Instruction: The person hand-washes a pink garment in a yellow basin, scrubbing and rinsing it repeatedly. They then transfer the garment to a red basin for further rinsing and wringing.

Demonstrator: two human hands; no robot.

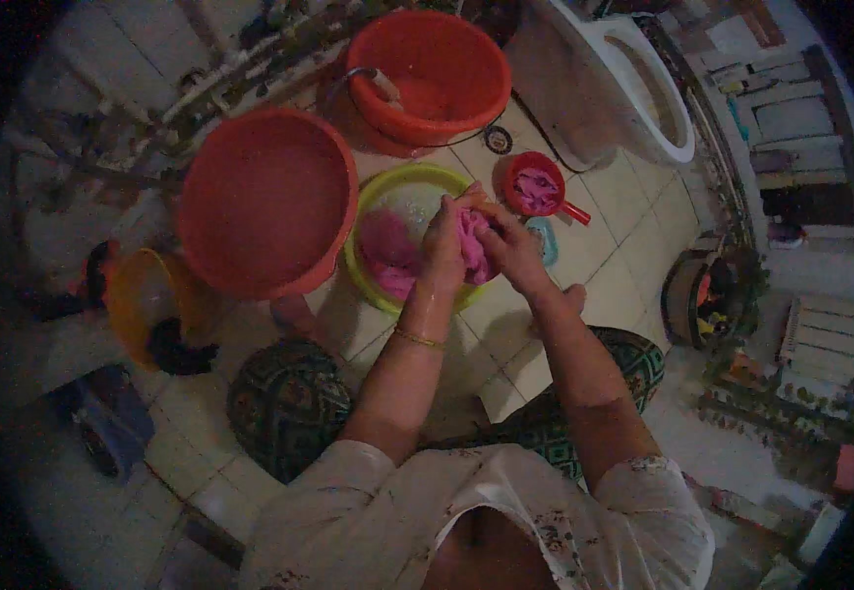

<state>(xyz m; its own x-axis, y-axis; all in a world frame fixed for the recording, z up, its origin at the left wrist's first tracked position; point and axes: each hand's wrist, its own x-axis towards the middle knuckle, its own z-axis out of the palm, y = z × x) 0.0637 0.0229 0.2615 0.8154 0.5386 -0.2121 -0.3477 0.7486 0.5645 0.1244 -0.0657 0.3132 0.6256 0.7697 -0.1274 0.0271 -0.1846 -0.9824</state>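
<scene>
Both my hands are raised over a yellow-green basin (365, 284) on the tiled floor. Wet pink cloth (475, 254) is bunched between them. My left hand (444, 240) grips its left side, and my right hand (509, 242) pinches its right side. More pink cloth (395, 254) lies in the basin, in water with suds. Just right of the basin stands a red dipper (576, 212) with a handle, holding another pink cloth (537, 188). A light-blue object (545, 242), perhaps a soap dish, sits partly behind my right hand.
A large red tub (268, 203) stands to the left, and a second red tub (463, 122) with a shower head or similar fitting is beyond. A toilet (674, 140) is at the upper right. An orange container (148, 310) is at the left.
</scene>
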